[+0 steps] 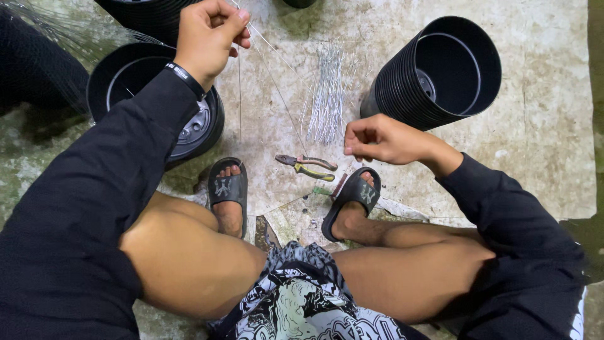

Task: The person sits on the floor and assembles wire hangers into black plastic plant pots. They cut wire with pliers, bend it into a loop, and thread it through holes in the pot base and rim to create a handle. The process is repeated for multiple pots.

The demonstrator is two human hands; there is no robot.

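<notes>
1. Thin wire is pinched at both ends: upper end by L hand at approx. 11 o'clock of the view, lower end by R hand just right of centre, approx. 2 o'clock from the pliers.
2. L hand: fingers closed, thumb & forefinger clamped on the wire; a dark band is worn at the wrist, black sleeve behind it.
3. R hand: fingers curled, tips pressed together on the wire's lower end, held just above the floor.
4. Wire is stretched diagonally between the hands, passing beside a bundle of cut wires laid on the concrete floor at 12 o'clock.
5. Pliers w/ red & yellow-green handles are seen on the floor between the feet, untouched, at 8 o'clock from R hand.
6. Stack of black plastic pots is laid on its side at 1 o'clock, mouth toward the camera; near R hand, not touching.
7. Another black pot is seen at 10 o'clock, partly hidden by the L forearm.
8. Black sandals are worn on both feet, planted either side of the pliers.
</notes>
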